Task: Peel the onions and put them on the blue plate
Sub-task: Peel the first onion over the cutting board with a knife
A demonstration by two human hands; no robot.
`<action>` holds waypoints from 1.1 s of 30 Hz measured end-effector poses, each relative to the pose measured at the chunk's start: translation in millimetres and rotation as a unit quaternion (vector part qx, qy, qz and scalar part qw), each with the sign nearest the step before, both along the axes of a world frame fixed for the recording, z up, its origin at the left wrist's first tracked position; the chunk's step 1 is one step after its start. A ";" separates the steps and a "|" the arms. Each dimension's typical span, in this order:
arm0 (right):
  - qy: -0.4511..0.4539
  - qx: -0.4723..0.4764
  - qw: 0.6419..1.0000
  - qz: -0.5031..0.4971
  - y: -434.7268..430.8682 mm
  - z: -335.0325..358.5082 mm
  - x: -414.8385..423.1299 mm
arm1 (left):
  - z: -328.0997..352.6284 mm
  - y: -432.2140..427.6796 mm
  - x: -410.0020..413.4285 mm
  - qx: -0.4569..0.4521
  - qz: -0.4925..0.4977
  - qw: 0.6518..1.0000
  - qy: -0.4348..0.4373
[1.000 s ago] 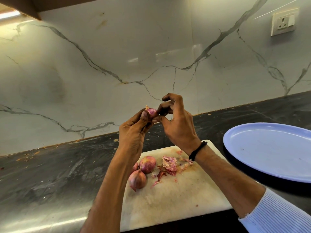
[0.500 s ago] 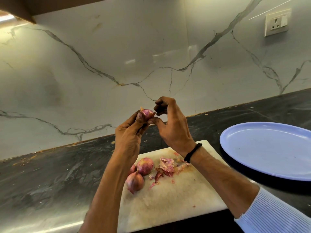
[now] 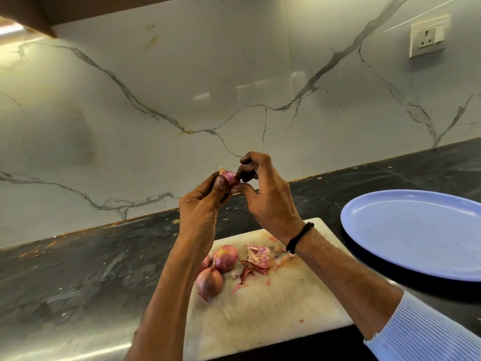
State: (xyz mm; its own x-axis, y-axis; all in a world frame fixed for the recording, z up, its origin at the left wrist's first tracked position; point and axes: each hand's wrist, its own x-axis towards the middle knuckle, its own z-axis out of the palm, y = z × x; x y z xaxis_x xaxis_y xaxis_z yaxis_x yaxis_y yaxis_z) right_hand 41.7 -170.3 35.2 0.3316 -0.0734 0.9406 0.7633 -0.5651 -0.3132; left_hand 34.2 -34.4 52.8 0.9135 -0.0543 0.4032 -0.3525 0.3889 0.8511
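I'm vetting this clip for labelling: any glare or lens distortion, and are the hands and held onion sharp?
Head view: wide-angle bending curves the countertop edge and stretches the blue plate; glare streaks the countertop at lower left of frame, soft reflections sit on the marble wall; left hand, right hand and onion look fairly sharp.

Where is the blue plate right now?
In the head view the blue plate sits at the right, on the dark counter, just beside the right edge of the white cutting board.

No readable text, label, brand, number or sign on anything in view
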 end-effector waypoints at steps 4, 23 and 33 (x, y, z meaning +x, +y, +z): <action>0.019 -0.001 1.000 -0.002 -0.4 1.0 -0.2 | -1.3 -1.2 0.1 0.005 0.007 1.000 0.000; -0.018 -0.010 0.999 0.024 1.2 -0.1 -0.6 | 3.2 -2.2 -7.0 0.008 0.014 1.000 0.001; -0.026 0.006 0.999 0.029 0.9 1.0 1.6 | 4.1 -1.1 -7.0 0.018 0.021 1.000 -0.002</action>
